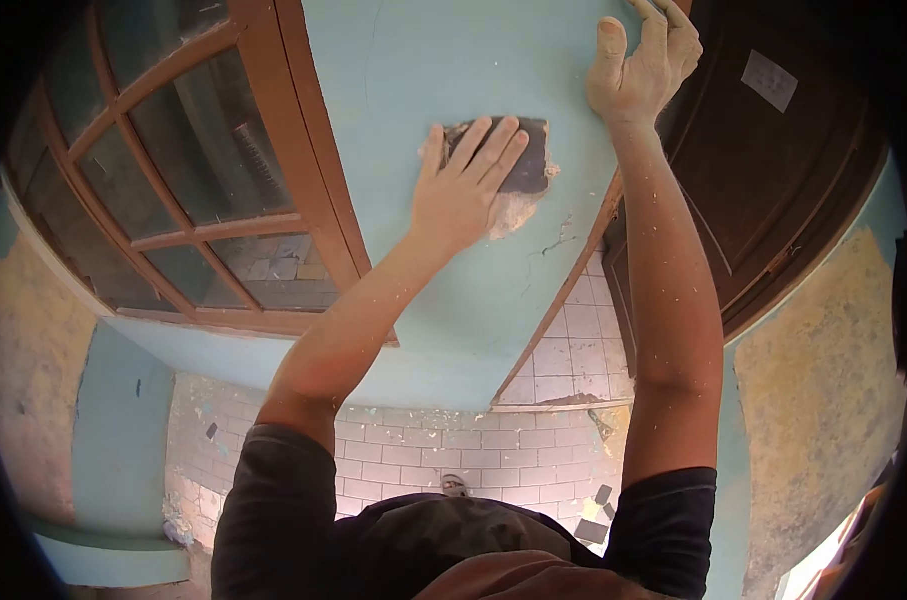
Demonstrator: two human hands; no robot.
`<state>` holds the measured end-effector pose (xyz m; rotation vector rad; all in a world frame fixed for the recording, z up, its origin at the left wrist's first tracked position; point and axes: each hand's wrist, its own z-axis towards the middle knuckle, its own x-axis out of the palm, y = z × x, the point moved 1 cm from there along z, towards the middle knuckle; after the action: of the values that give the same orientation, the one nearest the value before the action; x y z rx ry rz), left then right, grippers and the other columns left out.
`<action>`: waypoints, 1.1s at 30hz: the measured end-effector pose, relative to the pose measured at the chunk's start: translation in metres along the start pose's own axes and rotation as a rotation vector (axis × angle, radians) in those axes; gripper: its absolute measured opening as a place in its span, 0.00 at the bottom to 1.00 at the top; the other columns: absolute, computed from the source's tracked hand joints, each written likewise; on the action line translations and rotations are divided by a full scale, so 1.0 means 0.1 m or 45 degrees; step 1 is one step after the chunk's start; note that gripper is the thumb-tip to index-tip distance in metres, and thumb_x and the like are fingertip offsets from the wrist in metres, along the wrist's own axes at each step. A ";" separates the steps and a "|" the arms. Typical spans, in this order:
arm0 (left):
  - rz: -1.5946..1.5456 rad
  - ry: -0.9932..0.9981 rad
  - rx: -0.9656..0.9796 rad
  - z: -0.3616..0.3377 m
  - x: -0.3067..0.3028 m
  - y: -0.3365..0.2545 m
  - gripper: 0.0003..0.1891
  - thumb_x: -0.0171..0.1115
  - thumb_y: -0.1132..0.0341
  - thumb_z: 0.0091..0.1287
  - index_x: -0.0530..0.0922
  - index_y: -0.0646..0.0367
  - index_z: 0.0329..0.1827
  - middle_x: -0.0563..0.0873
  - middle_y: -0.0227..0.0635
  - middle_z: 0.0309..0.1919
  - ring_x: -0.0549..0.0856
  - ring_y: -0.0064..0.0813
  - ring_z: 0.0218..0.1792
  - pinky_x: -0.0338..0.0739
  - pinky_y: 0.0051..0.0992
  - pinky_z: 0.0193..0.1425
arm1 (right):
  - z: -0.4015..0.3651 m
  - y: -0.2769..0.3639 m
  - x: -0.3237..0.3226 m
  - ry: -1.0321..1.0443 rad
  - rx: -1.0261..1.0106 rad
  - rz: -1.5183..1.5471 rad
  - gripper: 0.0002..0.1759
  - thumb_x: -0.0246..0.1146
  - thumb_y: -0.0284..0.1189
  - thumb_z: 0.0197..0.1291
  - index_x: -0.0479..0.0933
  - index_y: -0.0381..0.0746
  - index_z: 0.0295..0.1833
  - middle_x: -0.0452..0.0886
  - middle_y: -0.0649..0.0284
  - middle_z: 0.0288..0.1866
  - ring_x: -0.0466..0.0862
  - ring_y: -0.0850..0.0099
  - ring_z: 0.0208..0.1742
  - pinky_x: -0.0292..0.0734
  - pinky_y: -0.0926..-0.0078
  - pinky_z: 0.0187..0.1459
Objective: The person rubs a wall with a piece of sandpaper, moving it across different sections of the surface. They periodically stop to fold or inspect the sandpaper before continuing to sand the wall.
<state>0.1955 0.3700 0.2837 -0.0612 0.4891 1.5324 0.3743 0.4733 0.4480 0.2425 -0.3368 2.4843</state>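
Pressing a dark sheet of sandpaper (pixel 531 160) flat against the pale blue wall (pixel 423 70) with the left hand (pixel 468 190), fingers spread and unclenched, palm low on the sheet, probably to spread the pressure evenly and keep the paper from slipping. Placed right over a bare patch (pixel 513 215) of chipped plaster, with a thin crack (pixel 551 245) running down just below. Reaching higher with the right hand (pixel 641 62), thumb on the wall face and fingers curled over the wall's edge beside the door (pixel 773 180), seemingly as a brace against the push. Impossible to tell, so near the top edge of view, whether clenched on anything or only hooked there. Speckled with pale dust along the right forearm (pixel 673 280). Standing close to the wall, between a brown wooden window frame (pixel 308 150) with dusty panes on the left and that dark wooden door on the right. Underfoot, a floor (pixel 423 455) of pale tiles, littered with rubble and paint chips. Farther out on both sides, weathered yellowish plaster, blotched and bare.
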 end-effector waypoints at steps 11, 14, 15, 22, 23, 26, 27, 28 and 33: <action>0.497 -0.159 -0.473 0.78 -0.55 0.61 0.37 0.55 0.65 0.72 0.60 0.61 0.86 0.63 0.45 0.85 0.58 0.46 0.86 0.44 0.56 0.89 | -0.04 -0.05 0.02 0.000 -0.031 -0.016 0.28 0.59 0.46 0.71 0.77 0.35 0.64 0.72 0.43 0.68 0.70 0.47 0.70 0.61 0.43 0.70; 0.175 -0.137 -0.256 -0.07 -0.02 0.29 0.41 0.64 0.64 0.63 0.66 0.50 0.85 0.67 0.42 0.83 0.67 0.52 0.81 0.50 0.75 0.80 | 0.01 -0.06 0.02 -0.015 -0.037 -0.018 0.27 0.59 0.46 0.72 0.78 0.36 0.63 0.72 0.44 0.68 0.70 0.48 0.70 0.61 0.43 0.70; 0.144 0.025 -0.230 -0.49 0.04 0.10 0.41 0.65 0.64 0.63 0.67 0.50 0.84 0.67 0.41 0.83 0.68 0.52 0.80 0.51 0.75 0.79 | -0.01 -0.03 0.00 -0.019 -0.041 -0.010 0.26 0.59 0.45 0.72 0.78 0.36 0.63 0.72 0.44 0.68 0.70 0.48 0.70 0.61 0.44 0.70; 0.101 0.010 -0.247 -0.30 -0.31 0.38 0.41 0.60 0.67 0.63 0.65 0.54 0.85 0.66 0.45 0.84 0.66 0.55 0.81 0.48 0.72 0.81 | -0.01 -0.05 0.02 -0.025 -0.070 -0.037 0.26 0.57 0.46 0.74 0.78 0.34 0.62 0.73 0.44 0.67 0.71 0.49 0.68 0.62 0.44 0.70; 0.123 -0.184 -0.264 0.05 -0.39 0.54 0.41 0.59 0.67 0.63 0.64 0.57 0.85 0.65 0.47 0.84 0.65 0.57 0.82 0.46 0.71 0.82 | -0.01 -0.04 0.01 -0.035 -0.073 -0.020 0.26 0.56 0.45 0.75 0.78 0.34 0.61 0.73 0.44 0.67 0.71 0.49 0.68 0.62 0.45 0.69; 0.421 -0.296 -0.463 0.59 -0.54 0.70 0.38 0.57 0.68 0.68 0.64 0.63 0.84 0.67 0.45 0.84 0.63 0.48 0.84 0.51 0.53 0.87 | -0.02 -0.06 0.02 -0.046 -0.088 -0.032 0.25 0.56 0.45 0.75 0.79 0.34 0.60 0.74 0.44 0.66 0.72 0.48 0.67 0.63 0.46 0.68; 0.327 -0.342 -0.434 0.41 -0.40 0.66 0.39 0.58 0.67 0.65 0.63 0.63 0.84 0.65 0.49 0.84 0.63 0.54 0.83 0.47 0.61 0.85 | -0.04 -0.08 0.03 -0.033 -0.095 -0.018 0.25 0.56 0.45 0.75 0.79 0.34 0.60 0.74 0.44 0.66 0.72 0.48 0.67 0.63 0.46 0.68; 0.240 -0.399 -0.405 0.23 -0.23 0.62 0.41 0.58 0.66 0.63 0.63 0.62 0.85 0.64 0.52 0.84 0.63 0.61 0.82 0.43 0.70 0.83 | -0.06 -0.11 0.05 -0.063 -0.114 -0.005 0.25 0.56 0.45 0.76 0.79 0.34 0.60 0.74 0.45 0.65 0.72 0.49 0.66 0.63 0.46 0.68; 0.176 -0.043 -0.446 -1.21 0.17 0.03 0.41 0.58 0.66 0.64 0.62 0.62 0.85 0.65 0.53 0.83 0.63 0.60 0.83 0.41 0.73 0.82 | -0.03 -0.17 0.03 0.084 -0.047 0.018 0.27 0.54 0.44 0.78 0.75 0.34 0.69 0.71 0.45 0.74 0.68 0.48 0.75 0.59 0.45 0.74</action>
<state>0.1598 0.3451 0.1689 -0.2768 0.1963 1.7388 0.3820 0.4894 0.4489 0.1430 -0.3574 2.4910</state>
